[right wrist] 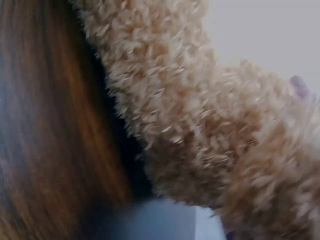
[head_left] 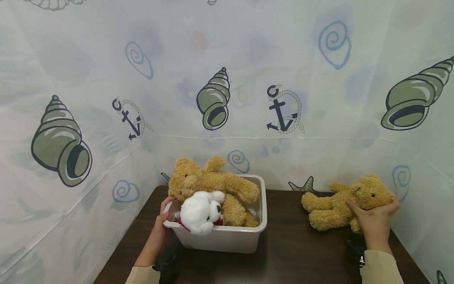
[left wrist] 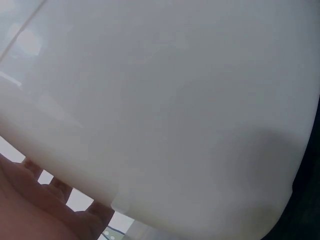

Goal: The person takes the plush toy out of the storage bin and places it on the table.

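Note:
At the right of the head view, my right hand (head_left: 376, 225) grips a golden-brown teddy bear (head_left: 328, 211) around its head, thumb on the near side. The bear lies sideways with its legs pointing left; its curly fur (right wrist: 165, 95) fills much of the right wrist view. My left hand (head_left: 160, 225) holds the left rim of a white plastic bin (head_left: 220, 240), whose smooth wall takes up most of the left wrist view. Inside the bin lie another golden-brown teddy bear (head_left: 227, 183) on its side and a white plush toy (head_left: 196, 213) with red at its neck, leaning over the front rim.
The bin stands on a dark brown wooden table (head_left: 291, 244). Behind and on both sides hangs a pale curtain (head_left: 241, 47) printed with shells and anchors, close to the table's edges. Table surface shows between the bin and the bear on the right.

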A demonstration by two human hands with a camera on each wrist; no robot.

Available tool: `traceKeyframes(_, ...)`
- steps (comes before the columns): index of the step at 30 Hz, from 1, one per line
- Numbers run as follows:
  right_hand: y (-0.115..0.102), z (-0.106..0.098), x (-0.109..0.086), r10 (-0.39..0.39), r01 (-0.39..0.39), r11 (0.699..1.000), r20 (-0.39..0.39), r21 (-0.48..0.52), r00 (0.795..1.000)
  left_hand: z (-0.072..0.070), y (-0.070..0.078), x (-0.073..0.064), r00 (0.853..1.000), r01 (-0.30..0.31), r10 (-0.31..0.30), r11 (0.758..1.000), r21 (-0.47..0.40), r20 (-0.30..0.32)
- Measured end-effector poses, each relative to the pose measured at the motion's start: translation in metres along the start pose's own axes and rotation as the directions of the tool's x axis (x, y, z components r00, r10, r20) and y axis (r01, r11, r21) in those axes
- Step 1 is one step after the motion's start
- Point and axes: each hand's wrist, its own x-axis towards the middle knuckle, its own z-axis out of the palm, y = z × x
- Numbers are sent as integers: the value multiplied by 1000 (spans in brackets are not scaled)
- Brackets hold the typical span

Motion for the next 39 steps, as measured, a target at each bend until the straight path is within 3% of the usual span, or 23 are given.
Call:
traceKeyframes(4,-3,-10,-2,136,-115,981,128,-158,982,1,0,1,1000,-15,15,1000,-8,8)
traceKeyframes(7,-1,-14,1,259,-182,947,292,-265,921,2,1,1,1000,-22,22,1000,-3,6)
traceKeyframes(11,6,-11,5,327,-230,939,464,-254,823,1,1,1,1000,-12,12,1000,3,2)
traceKeyframes(12,9,-8,5,327,-237,941,465,-242,823,1,1,1,1000,-10,10,1000,5,2)
traceKeyframes(14,11,-4,5,311,-253,950,453,-184,836,0,1,1,1000,-9,9,1000,2,6)
traceKeyframes(18,15,7,3,246,-223,969,321,-106,915,-1,0,2,999,-30,30,999,-15,20)
traceKeyframes(21,16,12,2,198,-193,980,264,-46,944,-1,0,3,999,-43,43,999,-26,21)
traceKeyframes(25,16,13,-1,167,-165,986,234,-29,958,0,1,4,999,-36,36,999,-18,9)
traceKeyframes(31,19,9,-3,123,-98,986,190,-132,974,1,2,2,1000,-2,2,1000,9,6)
traceKeyframes(39,26,16,-3,105,-70,984,219,-161,970,1,2,1,1000,18,-17,1000,26,-16)
